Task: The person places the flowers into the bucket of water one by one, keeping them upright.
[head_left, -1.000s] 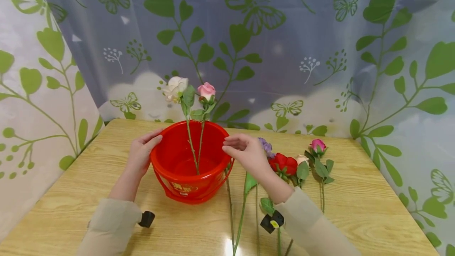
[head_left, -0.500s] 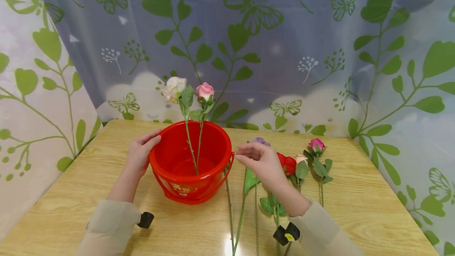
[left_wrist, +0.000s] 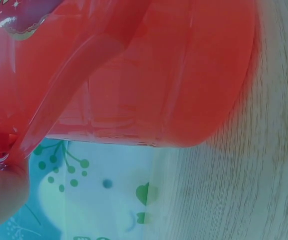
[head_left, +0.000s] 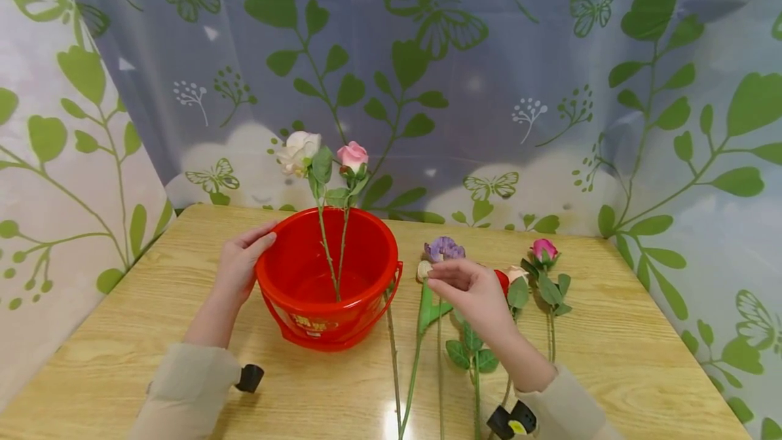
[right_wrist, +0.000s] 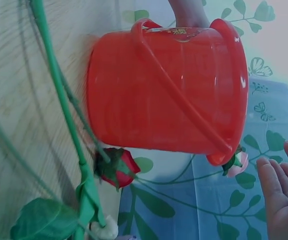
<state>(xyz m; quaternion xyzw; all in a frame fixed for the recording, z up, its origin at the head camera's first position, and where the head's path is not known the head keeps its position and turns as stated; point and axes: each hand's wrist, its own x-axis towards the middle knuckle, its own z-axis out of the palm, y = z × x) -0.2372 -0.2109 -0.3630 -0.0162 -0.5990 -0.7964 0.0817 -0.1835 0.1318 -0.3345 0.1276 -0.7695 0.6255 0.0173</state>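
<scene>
A red bucket (head_left: 360, 318) stands upright on the table, its handle hanging down at the front. Inside lean a white rose (head_left: 299, 153) and a pink rose (head_left: 352, 157), their heads above the rim. My left hand (head_left: 240, 265) grips the bucket's left rim, thumb on top. My right hand (head_left: 475, 296) hovers right of the bucket over loose flowers, fingers loosely bent, holding nothing. Nearest it are a purple flower (head_left: 444, 248), a white calla lily (head_left: 424, 270) and a red flower (head_left: 503, 282) that the hand partly covers.
Farther right lie a pale peach flower (head_left: 516, 275) and a magenta rose (head_left: 544, 251). A red rose (right_wrist: 118, 169) lies close beside the bucket in the right wrist view. Several green stems reach toward the table's front. A patterned curtain (head_left: 489, 87) hangs behind.
My right hand has left the bucket's right rim and moved right and lower, over the flowers. The left hand and the bucket stay put.
</scene>
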